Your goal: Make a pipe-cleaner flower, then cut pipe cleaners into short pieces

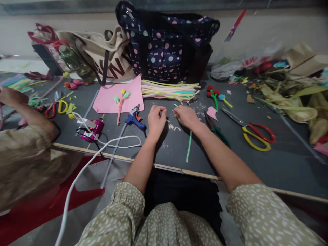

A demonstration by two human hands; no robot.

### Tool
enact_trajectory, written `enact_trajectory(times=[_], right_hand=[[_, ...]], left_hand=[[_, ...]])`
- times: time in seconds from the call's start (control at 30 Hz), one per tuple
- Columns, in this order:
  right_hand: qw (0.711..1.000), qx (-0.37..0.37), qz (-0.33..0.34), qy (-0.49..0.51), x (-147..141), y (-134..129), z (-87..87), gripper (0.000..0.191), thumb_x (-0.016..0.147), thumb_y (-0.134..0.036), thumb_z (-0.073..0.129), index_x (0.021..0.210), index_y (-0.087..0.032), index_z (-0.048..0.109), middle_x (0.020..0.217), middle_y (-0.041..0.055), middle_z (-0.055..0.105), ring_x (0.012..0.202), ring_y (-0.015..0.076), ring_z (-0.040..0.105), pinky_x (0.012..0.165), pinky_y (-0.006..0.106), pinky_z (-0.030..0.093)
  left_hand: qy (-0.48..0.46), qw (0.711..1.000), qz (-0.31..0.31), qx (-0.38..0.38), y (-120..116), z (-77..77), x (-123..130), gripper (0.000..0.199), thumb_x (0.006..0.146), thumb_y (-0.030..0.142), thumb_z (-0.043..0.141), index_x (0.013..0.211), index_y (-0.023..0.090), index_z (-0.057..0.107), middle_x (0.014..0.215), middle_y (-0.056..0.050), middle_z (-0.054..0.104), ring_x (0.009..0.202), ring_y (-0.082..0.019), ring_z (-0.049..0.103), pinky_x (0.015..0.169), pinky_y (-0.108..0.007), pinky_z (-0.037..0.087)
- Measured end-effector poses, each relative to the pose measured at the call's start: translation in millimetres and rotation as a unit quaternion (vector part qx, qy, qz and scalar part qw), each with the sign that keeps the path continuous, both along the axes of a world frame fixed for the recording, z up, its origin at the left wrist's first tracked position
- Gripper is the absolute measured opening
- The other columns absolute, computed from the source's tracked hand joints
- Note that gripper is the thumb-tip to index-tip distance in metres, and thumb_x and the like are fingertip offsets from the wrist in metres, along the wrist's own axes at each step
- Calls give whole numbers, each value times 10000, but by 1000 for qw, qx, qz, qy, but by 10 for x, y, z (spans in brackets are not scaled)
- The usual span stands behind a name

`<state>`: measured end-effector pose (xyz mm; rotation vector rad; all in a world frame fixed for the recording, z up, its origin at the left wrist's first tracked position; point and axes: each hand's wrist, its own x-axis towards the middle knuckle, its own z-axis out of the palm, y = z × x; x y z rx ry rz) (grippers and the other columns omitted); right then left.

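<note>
My right hand (186, 116) is closed around a green pipe cleaner (189, 150). One end sticks out by the fingertips, and the longer part hangs below the hand across the dark tabletop. A short gap away, my left hand (156, 118) is curled with thumb and fingers together; whatever it holds, if anything, is hidden. Just left of it lies a blue hot glue gun (134, 119). Behind both hands is a bundle of pastel pipe cleaners (170, 91). A pink pipe-cleaner stem with fuzzy tips (120, 107) rests partly on a pink sheet (104, 97).
To the right lie dark-handled pliers (217, 130), large scissors (252, 131), red pipe-cleaner flowers (213, 95) and dried husks (289, 102). Bags stand behind, including a dotted navy bag (164, 51). A white cord (74, 184) crosses at left, near another person's arm (33, 111).
</note>
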<state>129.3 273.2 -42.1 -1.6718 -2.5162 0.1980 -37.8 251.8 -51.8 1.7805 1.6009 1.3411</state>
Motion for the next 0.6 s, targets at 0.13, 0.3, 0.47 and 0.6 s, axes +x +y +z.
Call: enact_trajectory(times=[0.13,0.3,0.47,0.6], right_hand=[[995,68,-68,35,313,-6,171,210,934,-187,455,963,-170,662,1032,142,678,939,265,604,736,333,413],[982,71,-163,59,694,-140,304,206,928,-250,458,904,-217,660,949,113,709,831,269,611,675,342,398],[984,11,-172,46,529,-311,173,187,883,-184,486,913,-187,671,919,111,731,808,253,637,675,326,399],[985,-11,-173,6,284,-306,52,202,894,-193,492,920,-160,690,946,147,736,849,261,662,696,323,422]], left_hand=[[0,1000,1,4,0,-12,-4,94,855,187,574,826,195,664,833,-18,601,657,-134,507,692,-272,425],[31,999,-13,-8,-17,-35,20,102,848,167,576,906,215,645,928,-20,635,696,-135,541,725,-277,445],[88,994,-62,-35,-80,-4,95,49,845,196,601,828,221,639,880,-22,654,763,-163,576,734,-292,445],[126,987,-93,-27,-110,10,134,77,852,207,597,795,217,649,840,-25,656,818,-180,582,763,-305,435]])
